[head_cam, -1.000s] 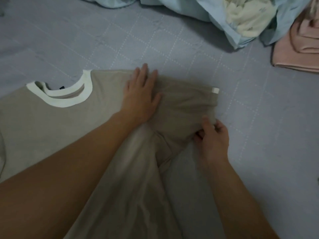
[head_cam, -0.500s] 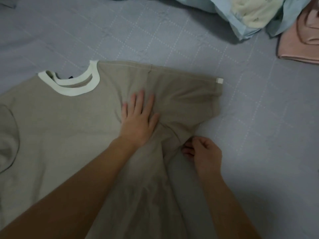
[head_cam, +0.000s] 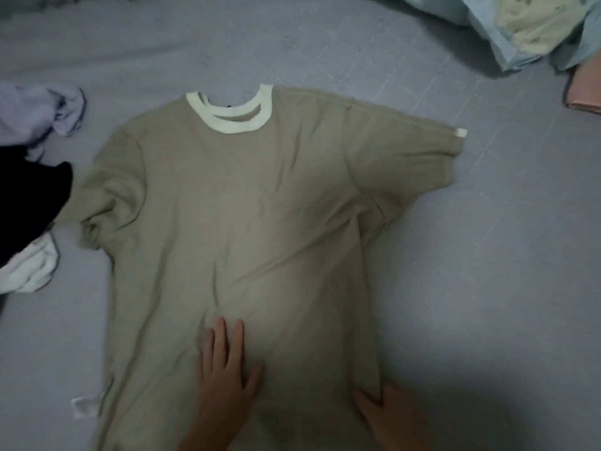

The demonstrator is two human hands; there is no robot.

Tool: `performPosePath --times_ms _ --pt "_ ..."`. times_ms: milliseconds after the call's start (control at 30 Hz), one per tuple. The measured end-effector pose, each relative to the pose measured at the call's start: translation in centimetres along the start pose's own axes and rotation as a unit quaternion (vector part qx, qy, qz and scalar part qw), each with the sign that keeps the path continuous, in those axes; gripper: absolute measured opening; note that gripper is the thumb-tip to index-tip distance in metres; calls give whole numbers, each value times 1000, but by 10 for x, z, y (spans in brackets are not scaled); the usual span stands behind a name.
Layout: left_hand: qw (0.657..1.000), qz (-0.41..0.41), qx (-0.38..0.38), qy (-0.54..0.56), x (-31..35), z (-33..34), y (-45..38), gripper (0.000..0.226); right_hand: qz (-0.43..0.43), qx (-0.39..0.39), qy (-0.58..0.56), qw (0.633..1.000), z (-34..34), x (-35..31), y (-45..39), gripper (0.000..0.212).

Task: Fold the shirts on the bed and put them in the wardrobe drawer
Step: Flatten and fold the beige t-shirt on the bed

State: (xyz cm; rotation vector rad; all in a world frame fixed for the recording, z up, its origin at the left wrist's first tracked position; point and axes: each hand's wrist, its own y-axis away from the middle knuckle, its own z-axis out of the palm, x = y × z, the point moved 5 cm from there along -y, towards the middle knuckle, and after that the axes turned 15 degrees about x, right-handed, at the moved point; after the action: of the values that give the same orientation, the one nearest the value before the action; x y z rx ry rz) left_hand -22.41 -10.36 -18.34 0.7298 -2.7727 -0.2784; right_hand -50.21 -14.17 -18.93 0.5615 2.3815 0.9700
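The beige shirt [head_cam: 247,229] lies spread flat, front up, on the grey quilted bed cover [head_cam: 487,288]. Its long axis runs from the white ribbed collar [head_cam: 234,117], which points away from the person, down to the hem, which runs out of view at the lower edge toward the person. Both short sleeves stick out sideways from the shirt's body; the one right of the collar lies smooth and carries a small white tag [head_cam: 460,133] at its cuff, while the one left of the collar is crumpled.

The left hand [head_cam: 224,372] rests palm down on the lower middle of the shirt, fingers straight and slightly spread, pointing toward the collar, pressing the cloth flat. The right hand [head_cam: 393,418] sits at the shirt's lower right edge; its thumb lies on top of the cloth, but whether the other fingers grip the edge I cannot tell.

Left of the shirt a black garment [head_cam: 29,206] touches the crumpled sleeve, with a lilac one [head_cam: 39,112] beyond it and a white one [head_cam: 29,268] nearer. Far right of the collar lies a bundle of light blue bedding [head_cam: 527,34] and folded pink cloth [head_cam: 583,92].
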Motion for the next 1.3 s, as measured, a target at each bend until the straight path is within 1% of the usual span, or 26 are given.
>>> performPosePath --times_ms 67,100,133,167,233,267,300,367,467,533,567,667,733,767,800,867,900,967,1000,1033,1067,1100,1133,1167,1233,1300 --pt "1000 0 -10 -14 -22 -4 28 93 6 -21 -10 1000 4 14 17 59" --pt "1000 2 -19 -22 -32 -7 39 90 13 -18 -29 999 6 20 23 60" --pt "999 7 -28 -35 -41 -10 47 86 21 -7 -55 998 6 25 29 58" --pt "998 11 -40 -51 -51 -11 53 88 29 4 -78 997 6 28 35 53" --pt "994 15 -63 -83 -76 -16 60 110 28 68 -128 989 2 33 48 42" --pt "992 10 -70 -104 -89 -21 62 115 36 115 -162 979 -2 37 53 38" --pt "990 -1 -66 -123 -101 -28 63 107 53 151 -190 969 -5 42 58 33" --pt "986 12 -48 -160 -124 -36 66 86 74 178 -215 957 -2 48 65 26" --pt "981 66 -60 -170 -149 -29 68 73 105 147 -203 962 16 59 69 20" --pt "981 115 -46 -147 -154 -24 67 63 112 125 -183 969 28 65 74 14" --pt "980 143 -46 -131 -155 -24 67 58 106 128 -174 971 31 67 75 12" --pt "976 198 -46 -75 -157 -24 75 45 63 205 -157 964 25 72 79 11" --pt "975 209 -60 -43 -160 -23 85 35 40 264 -148 952 14 77 83 15" --pt "975 206 -74 -30 -162 -21 90 27 43 277 -137 950 11 82 85 18" --pt "976 195 -96 -24 -167 -17 96 22 53 274 -120 953 9 86 87 19" --pt "977 160 -135 -35 -182 -11 108 26 87 243 -67 964 11 95 88 18" --pt "984 133 -118 -21 -188 -13 110 28 97 231 -39 967 12 96 89 20" --pt "999 38 -18 29 -203 -26 104 24 99 230 3 968 11 92 91 27" --pt "998 -23 43 43 -212 -33 98 27 93 244 18 965 10 88 92 32" --pt "990 -94 91 55 -224 -40 92 35 80 270 38 959 9 82 95 39" --pt "976 -169 117 72 -237 -44 87 43 54 298 71 950 10 71 97 48" --pt "960 -236 115 92 -249 -46 83 46 17 318 116 941 14 58 101 57" --pt "948 -280 95 114 -258 -45 79 43 -25 328 150 932 20 40 104 65" --pt "943 -301 66 128 -264 -42 75 33 -59 319 175 930 30 21 105 71" --pt "948 -295 14 120 -270 -35 71 13 -120 254 211 936 59 -18 107 76" --pt "954 -285 -22 92 -276 -31 69 8 -192 204 229 932 88 -56 108 74"
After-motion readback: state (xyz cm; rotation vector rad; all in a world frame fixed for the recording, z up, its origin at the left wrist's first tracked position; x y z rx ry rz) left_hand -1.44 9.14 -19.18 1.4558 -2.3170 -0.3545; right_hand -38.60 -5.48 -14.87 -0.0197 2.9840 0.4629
